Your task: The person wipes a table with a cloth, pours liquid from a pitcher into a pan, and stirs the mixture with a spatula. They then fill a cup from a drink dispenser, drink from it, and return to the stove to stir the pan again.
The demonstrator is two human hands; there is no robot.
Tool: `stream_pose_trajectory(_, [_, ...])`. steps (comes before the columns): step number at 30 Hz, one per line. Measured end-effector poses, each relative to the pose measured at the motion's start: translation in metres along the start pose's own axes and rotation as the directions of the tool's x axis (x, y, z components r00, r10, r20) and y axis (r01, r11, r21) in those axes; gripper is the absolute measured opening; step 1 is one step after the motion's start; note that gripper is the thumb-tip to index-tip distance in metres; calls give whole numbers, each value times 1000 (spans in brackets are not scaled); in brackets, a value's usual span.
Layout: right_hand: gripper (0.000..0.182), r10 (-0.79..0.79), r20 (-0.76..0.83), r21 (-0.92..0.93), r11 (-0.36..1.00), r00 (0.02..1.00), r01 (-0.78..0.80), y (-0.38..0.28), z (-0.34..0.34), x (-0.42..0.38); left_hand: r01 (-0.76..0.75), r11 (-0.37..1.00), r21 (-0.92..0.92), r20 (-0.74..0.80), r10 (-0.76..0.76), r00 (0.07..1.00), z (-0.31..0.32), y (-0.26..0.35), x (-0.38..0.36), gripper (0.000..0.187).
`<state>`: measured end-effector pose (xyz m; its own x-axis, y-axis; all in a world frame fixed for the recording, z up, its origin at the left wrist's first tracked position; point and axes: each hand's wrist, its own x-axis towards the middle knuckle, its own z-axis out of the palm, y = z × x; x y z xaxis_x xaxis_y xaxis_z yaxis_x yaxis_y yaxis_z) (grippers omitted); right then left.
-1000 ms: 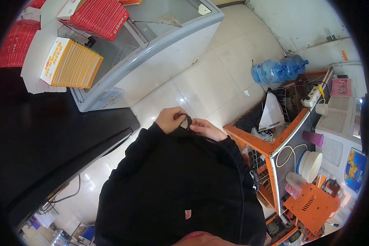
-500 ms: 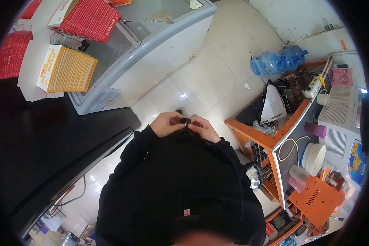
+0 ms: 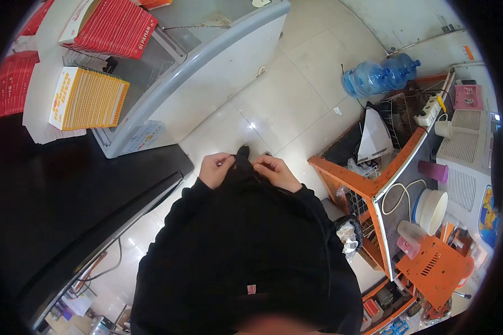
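Black cloth [image 3: 242,169] at the far end of the sweatshirt [image 3: 246,240] runs lengthwise away from the body. The left hand [image 3: 217,171] is at its left edge, the right hand [image 3: 278,172] at its right, neither clearly nearer; fingertips curl inward, whether pinching I cannot tell.
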<state>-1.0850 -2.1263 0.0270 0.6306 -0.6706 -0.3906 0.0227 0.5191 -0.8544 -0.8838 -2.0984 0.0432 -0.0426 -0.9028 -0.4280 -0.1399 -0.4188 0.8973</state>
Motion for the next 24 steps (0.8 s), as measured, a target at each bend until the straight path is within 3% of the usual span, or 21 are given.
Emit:
stream_pose_trajectory(3, [24, 7, 1, -79, 997, 1000, -7, -11, 1, -22, -64, 996, 69, -114, 72, 991, 0, -5, 0, 17])
stream_pose_trajectory(6, [32, 120, -14, -209, 971, 993, -121, -27, -3, -50, -83, 993, 87, -157, 96, 983, 3, -8, 2, 14])
stream_pose_trajectory(8, [34, 32, -90, -219, 974, 995, -51, -16, 2, -57, -126, 987, 99, -162, 141, 977, 5, -11, 0, 13])
stream_pose_trajectory(9, [35, -16, -125, -229, 973, 992, -14, -13, 4, -58, -138, 976, 170, -139, 163, 977, 7, -6, 1, 13])
stream_pose_trajectory(11, [35, 33, -161, -281, 957, 986, -78, -17, 8, -62, -166, 936, 311, -91, 204, 975, 7, 9, 0, 19])
stream_pose_trajectory(12, [35, 49, -184, -310, 945, 982, -105, -20, 8, -61, -213, 908, 360, -11, 233, 972, 5, 15, 1, 22])
stream_pose_trajectory(14, [34, -9, -102, -243, 970, 995, -16, -15, 4, -56, -332, 838, 433, 169, 286, 943, 2, 25, 9, 27])
stream_pose_trajectory(17, [35, -68, -26, -128, 990, 997, 64, -13, 2, -52, -524, 726, 446, 334, 408, 850, 8, 31, 23, 27])
stream_pose_trajectory(19, [36, -101, 26, -86, 991, 995, 103, -1, 0, -44, -609, 722, 330, 369, 495, 787, 16, 26, 29, 24])
stream_pose_trajectory(20, [37, -141, 46, -157, 977, 989, 146, 8, -3, -41, -646, 711, 278, 378, 537, 754, 17, 24, 31, 23])
stream_pose_trajectory(23, [37, -277, 92, -489, 824, 957, 285, -7, -3, -47, -451, 867, 210, 370, 357, 858, 15, 24, 31, 23])
stream_pose_trajectory(24, [37, -291, 84, -462, 836, 953, 296, -8, -2, -48, -473, 856, 210, 341, 389, 856, 16, 22, 32, 21])
